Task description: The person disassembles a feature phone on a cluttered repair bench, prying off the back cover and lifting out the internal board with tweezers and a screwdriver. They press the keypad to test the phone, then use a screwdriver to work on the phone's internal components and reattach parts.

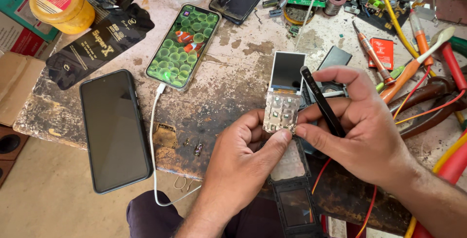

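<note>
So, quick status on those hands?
Left hand and right hand pinch small keypad-and-screen board. Right also grips black tweezers. Nothing blocking.

head cam | looks steeply down, close over hands | faces worn workbench | single view

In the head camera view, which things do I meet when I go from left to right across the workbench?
Yellow jar → dark phone → phone with the lit fish picture → left hand → small keypad board with screen → right hand holding black tweezers → orange screwdriver.
</note>
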Demonstrator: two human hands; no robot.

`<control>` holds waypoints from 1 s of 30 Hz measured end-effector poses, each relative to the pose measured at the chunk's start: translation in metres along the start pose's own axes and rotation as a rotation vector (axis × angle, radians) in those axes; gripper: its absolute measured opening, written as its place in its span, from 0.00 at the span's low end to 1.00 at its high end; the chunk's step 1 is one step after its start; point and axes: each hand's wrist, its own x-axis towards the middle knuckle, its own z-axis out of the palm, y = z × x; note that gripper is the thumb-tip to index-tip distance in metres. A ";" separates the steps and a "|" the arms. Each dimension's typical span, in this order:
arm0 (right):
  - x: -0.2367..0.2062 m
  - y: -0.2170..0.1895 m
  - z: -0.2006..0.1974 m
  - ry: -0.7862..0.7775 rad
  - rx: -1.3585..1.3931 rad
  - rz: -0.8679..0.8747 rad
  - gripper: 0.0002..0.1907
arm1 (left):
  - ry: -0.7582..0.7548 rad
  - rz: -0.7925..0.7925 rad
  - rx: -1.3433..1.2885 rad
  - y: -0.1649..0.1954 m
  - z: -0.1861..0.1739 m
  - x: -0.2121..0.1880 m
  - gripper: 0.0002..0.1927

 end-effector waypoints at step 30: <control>0.071 0.112 -0.179 0.771 -0.429 0.135 0.25 | 0.029 0.004 0.390 -0.004 -0.011 -0.002 0.19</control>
